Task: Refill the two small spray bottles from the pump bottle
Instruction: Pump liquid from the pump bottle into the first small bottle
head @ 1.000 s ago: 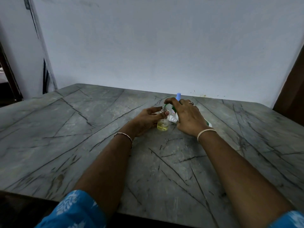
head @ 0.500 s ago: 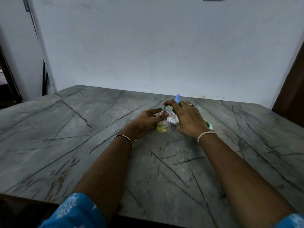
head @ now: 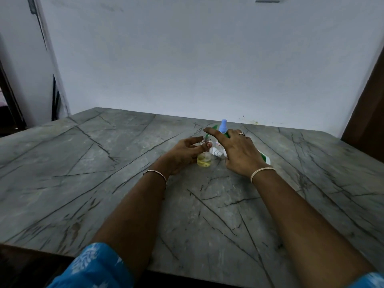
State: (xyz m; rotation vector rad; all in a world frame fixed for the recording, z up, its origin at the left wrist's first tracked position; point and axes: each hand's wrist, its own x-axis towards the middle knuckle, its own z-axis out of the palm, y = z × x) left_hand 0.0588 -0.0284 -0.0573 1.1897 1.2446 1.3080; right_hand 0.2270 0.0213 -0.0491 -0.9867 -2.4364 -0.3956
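**Open small bottle held beside the pump bottle**

An uncapped small bottle (head: 204, 161) is seen standing upright on the grey veined worktop (head: 104, 173), towards the far side and a little right of centre. Yellowish liquid is visible in its lower part. It is gripped by the left hand (head: 185, 152), with the thumb laid across its near face and the fingers curled behind it.

Just to its right, the green-and-white pump bottle (head: 265, 159) is largely covered by the right hand (head: 239, 150), which is laid over it. The index finger is stretched straight out to the left, above the small bottle's neck. Whether the other fingers are curled round the pump bottle cannot be told.

A blue-topped spray bottle (head: 223, 125) is seen upright just beyond the right hand. A small white spray head (head: 217, 152) is seen lying on the worktop between the two hands.
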